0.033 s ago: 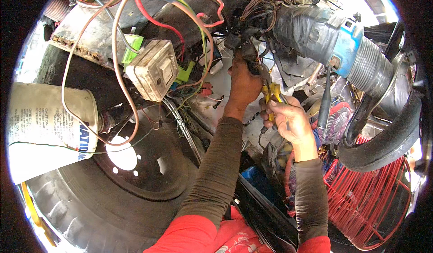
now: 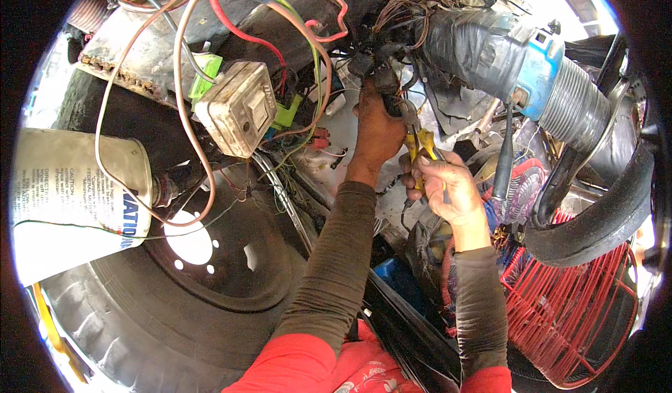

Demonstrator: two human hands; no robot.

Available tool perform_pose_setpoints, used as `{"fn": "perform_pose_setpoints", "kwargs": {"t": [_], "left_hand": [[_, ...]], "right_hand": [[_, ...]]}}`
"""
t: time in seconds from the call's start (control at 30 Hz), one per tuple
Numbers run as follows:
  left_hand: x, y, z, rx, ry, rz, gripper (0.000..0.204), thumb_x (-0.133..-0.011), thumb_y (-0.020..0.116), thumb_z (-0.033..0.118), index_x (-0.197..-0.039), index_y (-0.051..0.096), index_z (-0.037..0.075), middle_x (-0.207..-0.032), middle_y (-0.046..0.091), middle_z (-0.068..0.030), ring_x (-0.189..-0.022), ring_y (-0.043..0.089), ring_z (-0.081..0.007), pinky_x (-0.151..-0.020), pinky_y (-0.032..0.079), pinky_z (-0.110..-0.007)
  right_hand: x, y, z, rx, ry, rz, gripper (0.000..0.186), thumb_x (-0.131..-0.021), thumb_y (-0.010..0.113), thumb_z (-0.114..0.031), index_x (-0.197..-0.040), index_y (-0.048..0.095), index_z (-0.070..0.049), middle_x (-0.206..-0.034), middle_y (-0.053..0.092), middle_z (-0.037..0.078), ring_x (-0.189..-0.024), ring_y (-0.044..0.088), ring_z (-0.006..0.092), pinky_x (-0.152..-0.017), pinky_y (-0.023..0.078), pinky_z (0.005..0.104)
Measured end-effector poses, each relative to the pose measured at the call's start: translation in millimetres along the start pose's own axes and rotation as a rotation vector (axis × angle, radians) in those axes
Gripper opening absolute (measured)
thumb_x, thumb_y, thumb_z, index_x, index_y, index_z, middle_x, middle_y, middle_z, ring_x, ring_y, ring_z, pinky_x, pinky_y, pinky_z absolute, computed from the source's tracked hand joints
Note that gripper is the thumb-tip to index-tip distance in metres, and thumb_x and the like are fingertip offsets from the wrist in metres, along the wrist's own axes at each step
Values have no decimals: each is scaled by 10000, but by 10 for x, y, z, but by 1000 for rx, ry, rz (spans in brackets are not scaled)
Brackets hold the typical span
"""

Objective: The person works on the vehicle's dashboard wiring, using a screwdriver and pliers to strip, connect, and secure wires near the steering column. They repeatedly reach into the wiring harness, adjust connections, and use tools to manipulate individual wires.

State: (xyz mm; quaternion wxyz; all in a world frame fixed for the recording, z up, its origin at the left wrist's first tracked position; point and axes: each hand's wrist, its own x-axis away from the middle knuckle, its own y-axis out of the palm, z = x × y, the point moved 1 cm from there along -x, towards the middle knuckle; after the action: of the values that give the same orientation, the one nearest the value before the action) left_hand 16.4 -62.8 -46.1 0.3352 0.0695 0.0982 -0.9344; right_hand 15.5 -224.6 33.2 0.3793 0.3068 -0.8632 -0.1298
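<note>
My left hand (image 2: 376, 132) reaches up into the dark wiring and is closed around part of a black wiring bundle (image 2: 393, 103); its fingertips are mostly hidden behind the hand and wires. In my right hand (image 2: 451, 183) is a pair of pliers (image 2: 422, 145) with yellow handles, the fingers wrapped round the grips. The metal jaws point upward, right beside the bundle at my left hand. Whether the jaws touch a wire is too small to tell. Thin coloured wires hang around the jaws.
A dirty white box (image 2: 238, 109) hangs among looped cables at left, above a large tyre (image 2: 133, 323). A printed white can (image 2: 77, 190) stands at far left. On the right are a taped duct (image 2: 476, 46), a thick black hose (image 2: 595, 235) and a red wire fan guard (image 2: 574, 309).
The pliers and my right hand have shifted slightly to the left, and the pliers' metal jaws now show more plainly. My left hand stays in place.
</note>
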Motion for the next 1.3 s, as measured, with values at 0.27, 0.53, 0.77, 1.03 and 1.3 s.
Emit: {"fn": "perform_pose_setpoints", "kwargs": {"t": [0.27,0.53,0.77,1.03,1.3], "left_hand": [[36,36,-98,-219,-23,-10,744,-704,768,64,-1354,411,17,-1279,522,-239,-1212,475,-475,-1049,314,-606],[26,0,-114,-124,-18,1,686,-712,752,77,-1327,451,36,-1236,545,-212,-1206,479,-463,-1040,330,-601],[70,18,-137,-313,128,67,652,-680,697,28,-1288,465,-15,-1255,508,-226,-1209,446,-459,-991,340,-610],[150,14,-82,-484,209,210,631,-654,717,67,-1233,481,-19,-1224,502,-219,-1168,453,-455,-992,339,-606],[158,18,-42,-579,142,264,635,-645,741,72,-1222,485,4,-1223,515,-197,-1175,460,-442,-1003,337,-592]], "right_hand": [[-18,-48,-170,945,-504,271,153,-914,737,-154,-908,655,-24,-811,608,-11,-750,523,106,-692,417,276],[346,128,-58,1321,-467,437,320,-898,716,-143,-1180,674,3,-1115,665,169,-1012,639,348,-913,501,419],[280,451,-109,1747,-514,521,274,-855,703,-133,-1071,660,30,-1068,624,223,-1008,613,449,-881,494,514],[209,682,-219,2013,-366,523,294,-734,706,-128,-975,707,41,-1030,637,221,-963,661,423,-782,559,550],[182,782,-186,2049,-319,569,266,-758,735,-183,-937,718,14,-1028,662,200,-942,683,394,-755,560,540]]}}
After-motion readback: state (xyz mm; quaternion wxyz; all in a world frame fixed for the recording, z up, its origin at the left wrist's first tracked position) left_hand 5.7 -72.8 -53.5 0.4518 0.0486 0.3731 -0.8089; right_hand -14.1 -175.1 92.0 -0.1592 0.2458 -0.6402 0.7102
